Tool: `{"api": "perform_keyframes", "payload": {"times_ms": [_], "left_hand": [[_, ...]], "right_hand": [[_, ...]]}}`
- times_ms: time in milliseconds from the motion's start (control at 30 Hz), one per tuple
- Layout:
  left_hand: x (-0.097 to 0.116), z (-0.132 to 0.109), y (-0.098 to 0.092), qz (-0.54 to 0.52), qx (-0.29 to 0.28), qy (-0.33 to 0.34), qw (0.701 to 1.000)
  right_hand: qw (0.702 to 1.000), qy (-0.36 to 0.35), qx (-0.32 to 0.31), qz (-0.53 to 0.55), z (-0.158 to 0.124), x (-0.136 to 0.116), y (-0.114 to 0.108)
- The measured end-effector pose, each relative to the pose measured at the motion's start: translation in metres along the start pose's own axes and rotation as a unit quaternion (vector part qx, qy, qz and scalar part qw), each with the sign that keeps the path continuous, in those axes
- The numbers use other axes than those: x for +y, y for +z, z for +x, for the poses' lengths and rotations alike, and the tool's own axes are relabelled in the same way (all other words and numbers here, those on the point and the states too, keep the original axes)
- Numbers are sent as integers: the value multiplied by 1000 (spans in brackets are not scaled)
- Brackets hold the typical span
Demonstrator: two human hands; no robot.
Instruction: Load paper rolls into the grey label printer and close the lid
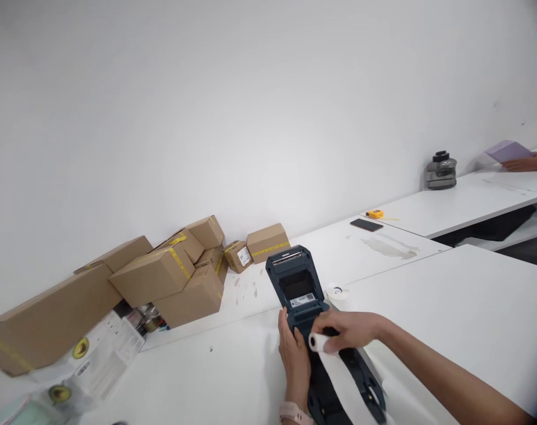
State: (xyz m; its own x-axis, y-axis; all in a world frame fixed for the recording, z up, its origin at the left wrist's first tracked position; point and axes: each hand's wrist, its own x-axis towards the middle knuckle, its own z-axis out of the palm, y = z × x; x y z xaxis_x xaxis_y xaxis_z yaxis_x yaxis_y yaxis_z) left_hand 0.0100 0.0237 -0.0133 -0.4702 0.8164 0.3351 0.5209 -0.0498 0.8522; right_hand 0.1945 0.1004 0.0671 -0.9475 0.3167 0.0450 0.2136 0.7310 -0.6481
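A dark blue label printer stands on the white table with its lid raised. My right hand is closed round a small roll of white label paper over the printer's opened body. From the roll a white strip hangs down across the body and runs out of view at the bottom. My left hand, a pink band on its wrist, grips the printer's left side near the hinge, with the thumb toward the inside.
Several cardboard boxes are piled along the wall at left, with bagged packets before them. Behind the printer lies a small white roll. A phone, yellow tape measure and dark jug stand farther right. Another person's hand holds a purple box.
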Motion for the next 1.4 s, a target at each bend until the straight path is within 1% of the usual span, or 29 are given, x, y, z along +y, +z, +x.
{"api": "perform_keyframes", "payload": {"times_ms": [33, 67, 100, 133, 167, 233, 300, 333, 400, 467, 633, 667, 733, 833, 933, 1000, 1100, 1167, 1233, 1300, 1400], "left_hand": [[0, 0, 0, 3, 0, 2, 1000], [0, 0, 1, 7, 0, 4, 1000], [0, 0, 1, 10, 1, 2, 1000], [0, 0, 1, 12, 1, -1, 1000], [0, 0, 2, 10, 2, -6, 1000], [0, 0, 2, 5, 1, -14, 1000], [1, 0, 2, 3, -2, -19, 1000], [2, 0, 1, 4, -3, -19, 1000], [2, -1, 1, 8, -6, -20, 1000], [3, -1, 0, 8, -8, -24, 1000], [3, -1, -1, 9, -10, -31, 999], [3, -1, -1, 9, -9, -31, 999], [3, -1, -1, 9, -5, -27, 1000], [3, -1, 0, 1, 3, -27, 1000], [3, -1, 0, -23, 11, -30, 999], [3, -1, 0, -45, 14, -31, 998], [5, -1, -1, -73, 16, -47, 996], [6, -2, -2, -86, 18, -55, 995], [7, -2, -4, -92, 19, -54, 994], [8, -3, -5, -94, 10, -53, 994], [10, -4, -7, -92, -8, -66, 993]], "right_hand": [[996, -6, 35, 80, -18, 0, -5], [984, -15, 69, 164, -36, 2, -8], [968, -19, 101, 229, -55, 6, -10], [955, -8, 119, 273, -73, 12, -9], [945, 18, 146, 293, -88, 19, -7], [928, 93, 211, 293, -112, 38, 0], [912, 155, 265, 273, -124, 57, 8], [907, 172, 276, 266, -126, 66, 12], [910, 179, 270, 260, -125, 79, 18], [917, 170, 258, 254, -120, 90, 21], [931, 117, 256, 234, -105, 113, 30], [931, 115, 254, 236, -105, 118, 31], [927, 133, 248, 248, -107, 126, 32], [912, 176, 240, 281, -114, 132, 24], [901, 199, 263, 283, -111, 129, 4], [909, 216, 263, 242, -97, 125, -11], [932, 227, 219, 179, -61, 123, -27], [940, 224, 197, 167, -36, 125, -30], [943, 216, 188, 170, -16, 128, -29], [944, 206, 190, 175, -6, 130, -26], [939, 193, 211, 191, -12, 127, -25]]}}
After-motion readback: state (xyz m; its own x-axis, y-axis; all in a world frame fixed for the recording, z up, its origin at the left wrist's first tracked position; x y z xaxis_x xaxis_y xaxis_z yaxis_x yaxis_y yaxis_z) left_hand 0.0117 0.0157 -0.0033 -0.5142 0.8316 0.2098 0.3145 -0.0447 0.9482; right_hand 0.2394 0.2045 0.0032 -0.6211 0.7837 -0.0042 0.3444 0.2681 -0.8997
